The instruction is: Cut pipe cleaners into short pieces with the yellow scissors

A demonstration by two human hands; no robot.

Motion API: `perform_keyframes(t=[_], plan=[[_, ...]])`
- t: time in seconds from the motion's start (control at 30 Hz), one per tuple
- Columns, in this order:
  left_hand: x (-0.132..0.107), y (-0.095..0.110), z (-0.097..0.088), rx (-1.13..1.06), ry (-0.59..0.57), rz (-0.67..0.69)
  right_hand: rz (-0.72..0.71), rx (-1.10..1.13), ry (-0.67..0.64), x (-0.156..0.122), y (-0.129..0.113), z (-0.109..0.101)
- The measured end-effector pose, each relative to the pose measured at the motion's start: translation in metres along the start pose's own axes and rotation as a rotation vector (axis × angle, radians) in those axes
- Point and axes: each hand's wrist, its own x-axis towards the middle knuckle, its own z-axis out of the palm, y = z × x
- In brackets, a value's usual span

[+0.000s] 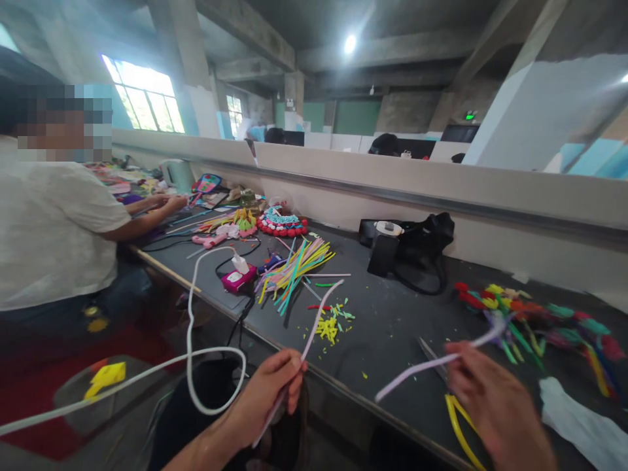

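Observation:
My left hand [279, 386] is closed on a long pale lavender pipe cleaner [318, 320], which slants up over the table's front edge. Pinched in my right hand [495, 399] is a second lavender pipe cleaner [412, 374], sticking out on both sides of the fingers. Scissors with a yellow handle [457, 425] show just under and beside that hand; whether the fingers touch them I cannot tell. Between my hands lie small yellow clippings [328, 329] and pale green bits. Beyond them is a loose pile of coloured pipe cleaners [301, 265].
A magenta power socket [239, 279] with a white plug and cable [191, 327] is left of the pile. A pink glue gun [209, 241] lies farther left. A black bag [426, 239] rests by the partition. Colourful fuzzy pieces [549, 320] lie right. Another person [53, 222] works at left.

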Motion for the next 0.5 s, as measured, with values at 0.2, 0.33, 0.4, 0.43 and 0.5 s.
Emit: perform_keyframes(t=[0.2, 0.33, 0.4, 0.43, 0.5], plan=[[0.014, 0.003, 0.042, 0.189, -0.072, 0.084, 0.29, -0.054, -0.307, -0.07, 0.04, 0.091], [0.007, -0.016, 0.05, 0.314, -0.157, 0.026, 0.26, -0.08, -0.314, -0.075, 0.05, 0.097], [0.004, -0.025, 0.05, 0.308, -0.169, 0.033, 0.278, -0.103, -0.339, -0.074, 0.052, 0.096], [0.003, -0.027, 0.049, 0.312, -0.176, 0.039, 0.292, -0.106, -0.345, -0.074, 0.051, 0.096], [0.001, -0.029, 0.048, 0.365, -0.181, 0.044, 0.328, -0.089, -0.354, -0.073, 0.051, 0.097]])
